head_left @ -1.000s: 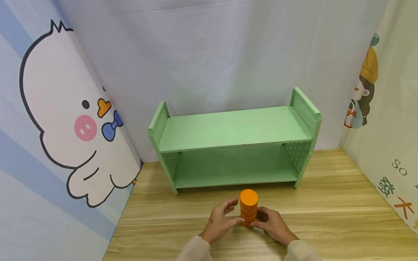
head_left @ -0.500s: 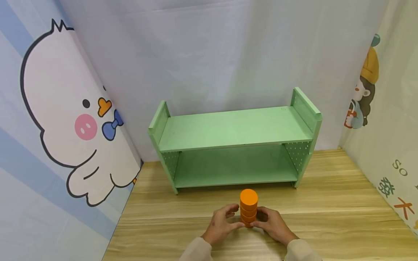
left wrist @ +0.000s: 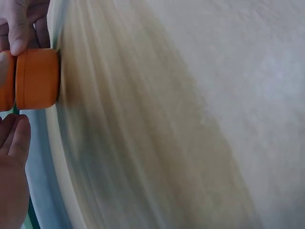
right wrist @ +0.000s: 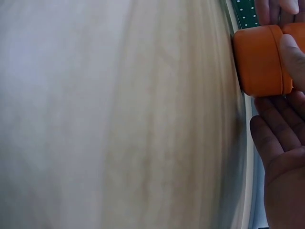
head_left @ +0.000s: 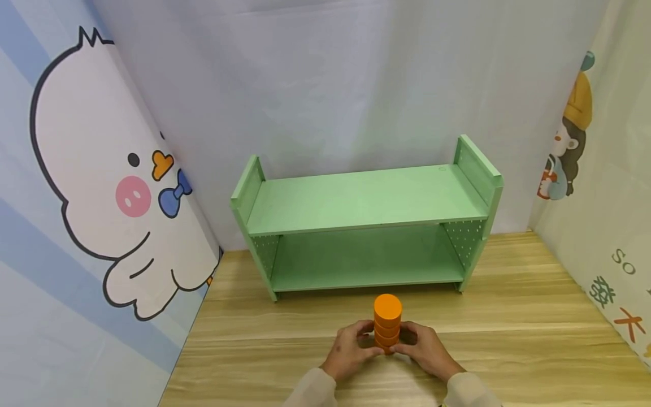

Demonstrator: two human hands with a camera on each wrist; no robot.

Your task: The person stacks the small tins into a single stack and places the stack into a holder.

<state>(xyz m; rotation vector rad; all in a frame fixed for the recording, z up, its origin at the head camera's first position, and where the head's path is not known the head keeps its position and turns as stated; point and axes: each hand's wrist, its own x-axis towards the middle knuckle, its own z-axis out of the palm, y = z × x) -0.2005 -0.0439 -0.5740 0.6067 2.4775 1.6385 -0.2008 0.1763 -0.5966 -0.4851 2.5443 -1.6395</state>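
Observation:
A stack of several orange round containers [head_left: 387,310] stands upright on the wooden table in front of the shelf. My left hand [head_left: 348,350] holds the lower part of the stack from the left, thumb in front and fingers toward the back. From the right, my right hand [head_left: 428,351] grips it the same way, its thumb near the bottom. The thumbs almost meet at the front. In the left wrist view the lowest container [left wrist: 38,79] shows beside the fingers [left wrist: 20,140]. The right wrist view has the right thumb [right wrist: 293,59] against the orange side.
Behind the stack stands a light green two-tier shelf [head_left: 366,200] with raised ends and perforated side panels. The wood-grain table [head_left: 244,350] extends to both sides. Curtains with cartoon prints, including a white chick [head_left: 91,158], enclose the back and sides.
My left hand has moved slightly right and its fingers have closed in on the stack. My right hand and the stack have stayed in place.

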